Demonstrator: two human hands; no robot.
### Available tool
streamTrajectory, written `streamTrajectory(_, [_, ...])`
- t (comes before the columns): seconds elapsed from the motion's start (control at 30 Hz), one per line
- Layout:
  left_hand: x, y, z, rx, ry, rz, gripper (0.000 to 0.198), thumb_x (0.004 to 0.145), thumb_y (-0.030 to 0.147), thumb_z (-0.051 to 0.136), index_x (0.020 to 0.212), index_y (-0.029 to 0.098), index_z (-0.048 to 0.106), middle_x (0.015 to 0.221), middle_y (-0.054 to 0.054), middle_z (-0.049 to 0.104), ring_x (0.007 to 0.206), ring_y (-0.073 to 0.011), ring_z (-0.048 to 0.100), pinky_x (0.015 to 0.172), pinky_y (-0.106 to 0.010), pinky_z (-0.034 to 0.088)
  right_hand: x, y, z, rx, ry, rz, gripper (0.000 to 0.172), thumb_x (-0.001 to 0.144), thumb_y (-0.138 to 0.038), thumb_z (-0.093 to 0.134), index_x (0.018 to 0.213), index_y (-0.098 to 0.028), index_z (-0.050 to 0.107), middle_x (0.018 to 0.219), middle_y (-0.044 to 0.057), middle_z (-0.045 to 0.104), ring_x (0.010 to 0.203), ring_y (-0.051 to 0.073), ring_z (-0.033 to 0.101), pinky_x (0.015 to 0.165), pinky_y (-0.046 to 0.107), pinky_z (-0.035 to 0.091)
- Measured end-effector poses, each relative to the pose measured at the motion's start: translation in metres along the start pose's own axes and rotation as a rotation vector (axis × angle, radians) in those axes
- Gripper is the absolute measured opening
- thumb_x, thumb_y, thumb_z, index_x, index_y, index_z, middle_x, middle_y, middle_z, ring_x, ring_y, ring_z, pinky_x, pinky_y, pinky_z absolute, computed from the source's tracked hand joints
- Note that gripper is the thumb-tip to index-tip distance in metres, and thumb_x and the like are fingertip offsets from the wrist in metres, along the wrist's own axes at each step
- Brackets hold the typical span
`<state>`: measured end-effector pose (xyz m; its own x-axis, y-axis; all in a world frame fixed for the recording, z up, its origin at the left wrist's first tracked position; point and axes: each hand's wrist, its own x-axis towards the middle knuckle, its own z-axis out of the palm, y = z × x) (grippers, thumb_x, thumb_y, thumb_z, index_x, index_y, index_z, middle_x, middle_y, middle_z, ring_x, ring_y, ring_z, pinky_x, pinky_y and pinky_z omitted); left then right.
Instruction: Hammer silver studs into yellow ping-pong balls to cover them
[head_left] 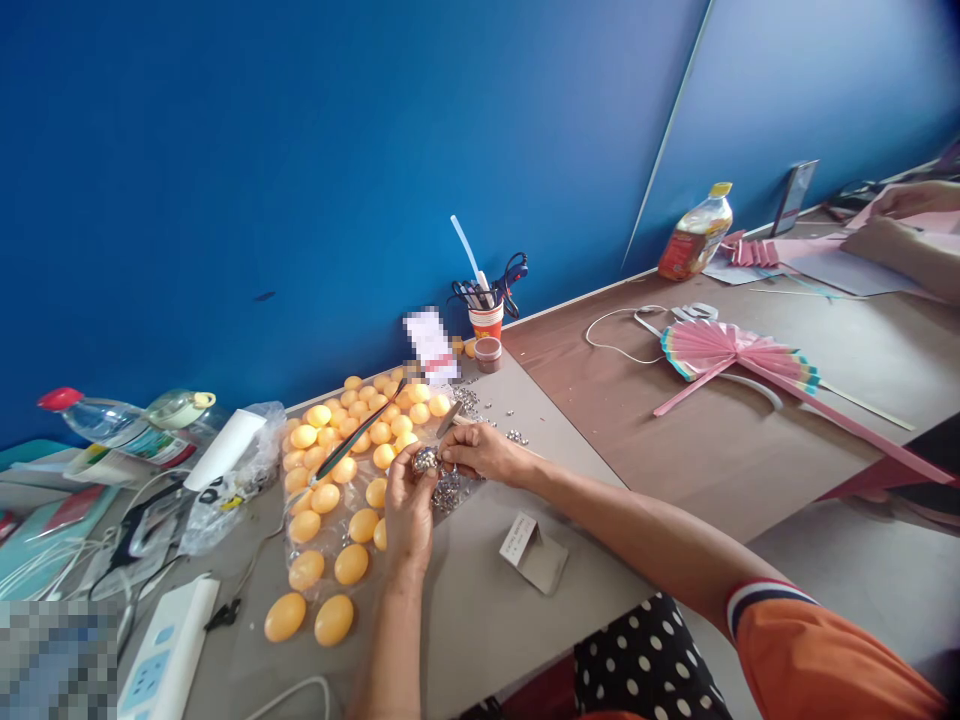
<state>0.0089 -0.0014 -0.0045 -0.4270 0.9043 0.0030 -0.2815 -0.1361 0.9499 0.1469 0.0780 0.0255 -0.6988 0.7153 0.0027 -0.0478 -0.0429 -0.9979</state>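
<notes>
While a silver-studded ball (425, 459) sits pinched in the left hand (411, 505), the right hand (484, 452) meets its side, its own hold unclear; loose silver pieces (448, 496) lie beneath this grip, orange balls (351, 565) leftward.

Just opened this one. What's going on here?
A person holds a small ball covered in silvery pieces in the left hand, while the fingers of the right hand are up against it. Loose silvery bits lie on the table just beyond and below the hands, and many orange balls are spread out to the left. At the far right, another person's hand is near some pink sheets.
</notes>
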Motion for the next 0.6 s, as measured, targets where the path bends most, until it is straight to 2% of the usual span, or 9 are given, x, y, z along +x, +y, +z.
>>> streamTrajectory(0.13, [0.0, -0.001, -0.003, 0.132, -0.002, 0.04, 0.042, 0.072, 0.034, 0.079, 0.109, 0.023, 0.064, 0.101, -0.004, 0.069, 0.09, -0.0202, 0.064, 0.083, -0.034, 0.051, -0.005, -0.012, 0.001, -0.087, -0.025, 0.052, 0.016, 0.083, -0.026, 0.064, 0.071, -0.016, 0.06, 0.058, -0.005, 0.055, 0.047, 0.006, 0.041, 0.047, 0.02, 0.034])
streamTrajectory(0.3, [-0.002, 0.002, -0.002, 0.22, 0.005, 0.095, 0.042, 0.072, 0.036, 0.078, 0.109, 0.022, 0.065, 0.098, -0.006, 0.07, 0.087, -0.0206, 0.064, 0.078, -0.032, 0.051, -0.008, -0.021, 0.003, -0.176, -0.001, 0.089, 0.018, 0.085, -0.019, 0.059, 0.067, -0.017, 0.056, 0.054, -0.006, 0.05, 0.047, 0.007, 0.041, 0.048, 0.02, 0.035])
streamTrajectory(0.47, [-0.002, -0.003, -0.007, 0.291, -0.023, 0.122, 0.042, 0.079, 0.037, 0.074, 0.117, 0.022, 0.063, 0.112, -0.008, 0.069, 0.098, -0.0221, 0.062, 0.088, -0.034, 0.048, -0.006, -0.015, 0.003, -0.151, 0.0, 0.101, 0.02, 0.085, -0.018, 0.059, 0.067, -0.017, 0.054, 0.053, -0.006, 0.05, 0.046, 0.006, 0.041, 0.047, 0.02, 0.034])
streamTrajectory(0.6, [-0.002, -0.005, -0.008, 0.31, -0.033, 0.142, 0.041, 0.08, 0.037, 0.073, 0.117, 0.022, 0.063, 0.106, -0.008, 0.07, 0.094, -0.0225, 0.064, 0.087, -0.035, 0.049, -0.003, -0.008, 0.002, -0.095, -0.013, 0.098, 0.017, 0.085, -0.019, 0.059, 0.069, -0.017, 0.054, 0.055, -0.006, 0.052, 0.047, 0.006, 0.041, 0.047, 0.019, 0.033])
